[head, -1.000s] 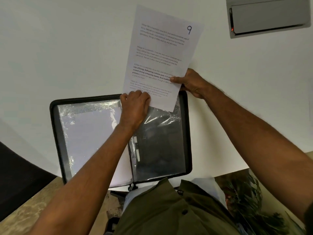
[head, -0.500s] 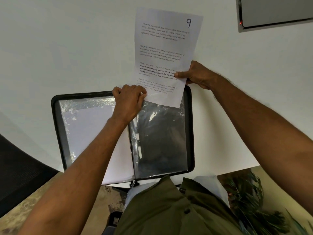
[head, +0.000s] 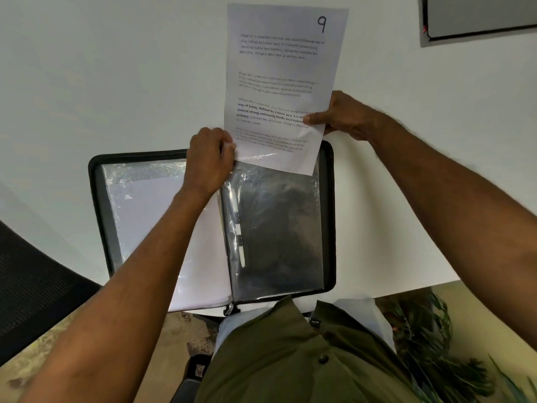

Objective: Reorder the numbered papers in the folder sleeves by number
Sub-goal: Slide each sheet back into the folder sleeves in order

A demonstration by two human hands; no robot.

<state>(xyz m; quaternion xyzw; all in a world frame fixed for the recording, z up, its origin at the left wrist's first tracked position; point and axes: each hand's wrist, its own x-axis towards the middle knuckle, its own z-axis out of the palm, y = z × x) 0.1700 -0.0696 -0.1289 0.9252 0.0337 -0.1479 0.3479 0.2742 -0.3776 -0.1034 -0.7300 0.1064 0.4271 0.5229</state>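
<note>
Holding: we see paper 9 [head: 283, 82] gripped by both hands above the far edge of the open folder [head: 97, 199].
Right hand: our right hand [head: 345, 116] pinches the sheet's right edge, thumb on the printed face and curled fingers behind it.
Left hand: our left hand [head: 209, 161] is curled at the sheet's lower left corner, where the top of the right-hand sleeve [head: 279, 228] begins; we cannot tell whether it grips the paper, the sleeve's mouth, or both.
Paper edges: the near edge of the sheet overlaps the far edge of that sleeve; glare over its bottom strip suggests plastic there, but we cannot tell how far in it sits. Most of the sheet stands out past the folder over the white table [head: 87, 82], the handwritten 9 at its far right corner.
Folder: it lies open at the table's near edge, black zip border all round, with a white sheet [head: 151, 222] in the left sleeve and the right sleeve dark and glossy.
Open room: bare tabletop spreads left, right and beyond the folder; a grey device [head: 479, 16] sits at the far right corner, well apart from the paper.
Near side: a dark chair [head: 35, 286] stands at left and a plant [head: 430, 338] at right, below table level.
</note>
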